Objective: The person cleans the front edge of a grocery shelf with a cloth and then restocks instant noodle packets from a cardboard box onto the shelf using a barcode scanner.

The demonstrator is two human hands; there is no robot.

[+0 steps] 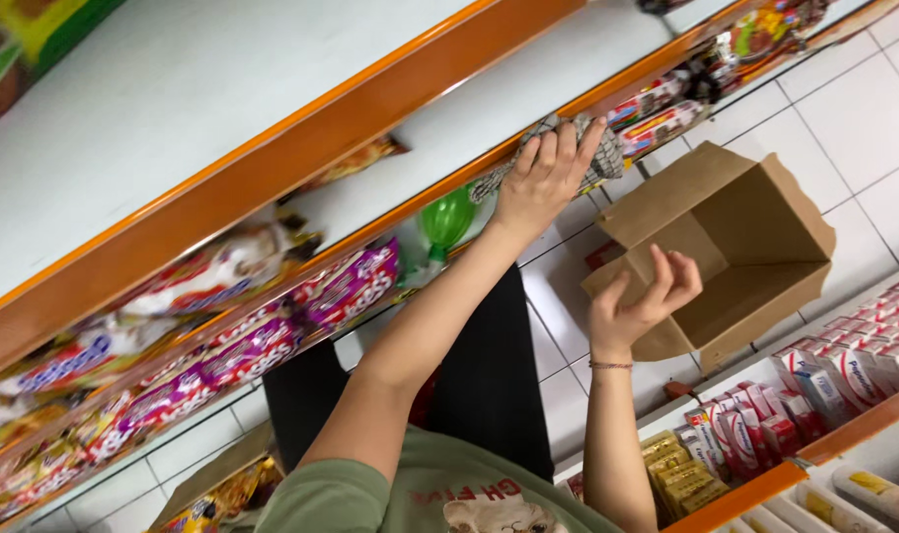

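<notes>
Left hand (543, 178) presses cloth (558, 148) flat on white shelf (449, 128), mid-wipe; much of shelf left. Right hand (642, 301) spread, empty, above box (736, 247).

Bright, even overhead store lighting; my view is steeply tilted. Soft glare on the white shelf (173, 89). My left hand (546, 178) is slightly motion-blurred. Packets (123, 395) at the near left edge blur and stretch. Shadows are faint.

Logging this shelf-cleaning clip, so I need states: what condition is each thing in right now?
Left hand: pressing the grey checked cloth on the white shelf.
Right hand: raised, fingers loosely curled, empty.
Brown cardboard box: open, empty, on its side on the floor.
Green plastic bottle: lying under the shelf edge.
</notes>
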